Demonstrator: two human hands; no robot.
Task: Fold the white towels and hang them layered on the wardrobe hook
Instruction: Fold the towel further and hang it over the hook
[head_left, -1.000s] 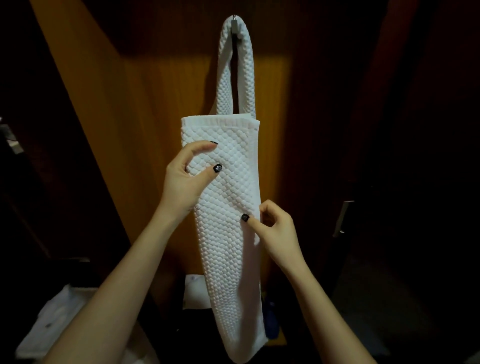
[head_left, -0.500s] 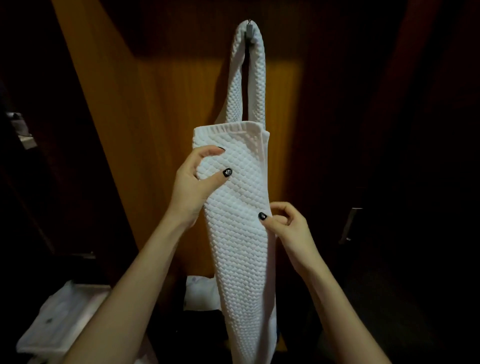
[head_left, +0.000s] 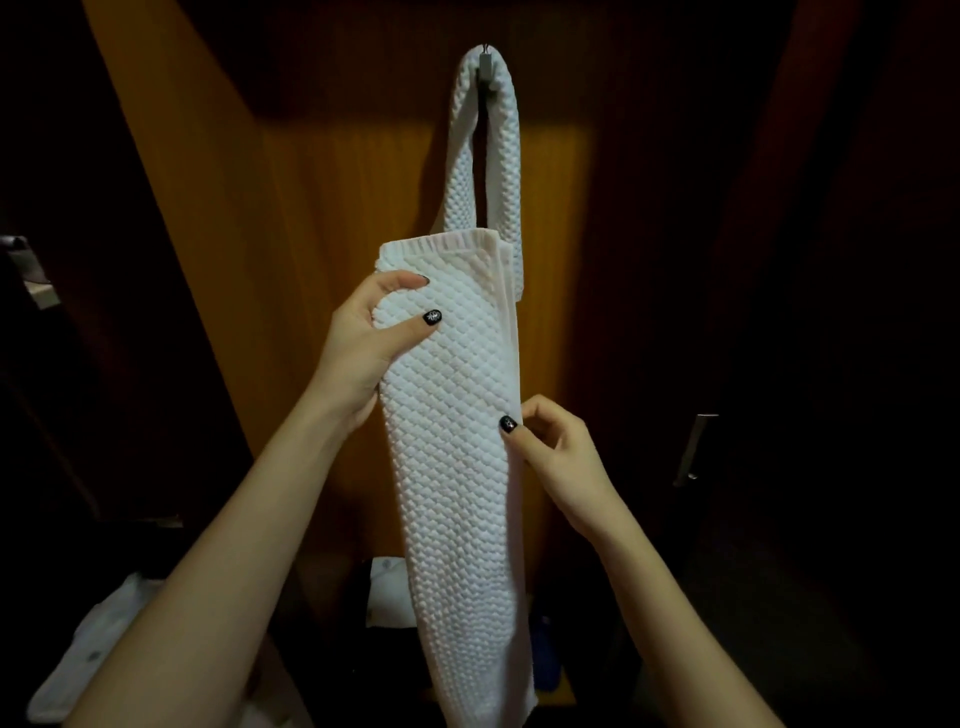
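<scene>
The left grip (head_left: 363, 353) clasps the folded towel (head_left: 452, 467) near its top, thumb on its face; the right grip (head_left: 556, 452) has shifted from the face to pinch its right edge lower down. The strip hangs straighter under the looped towel (head_left: 511, 156) on the hook (head_left: 485, 65), so layering looks nearly settled. Behind stands the dim wooden wardrobe panel (head_left: 311, 208), with white cloth (head_left: 387, 592) low down.

Reaching up and forward with both bare arms. Gripping the upper left edge of the towel (head_left: 457, 467) with the left hand (head_left: 363, 343), thumb in front, fingers curled over the side. Pinching the right edge lower down with the right hand (head_left: 561, 452), thumb against bent fingers.
</scene>
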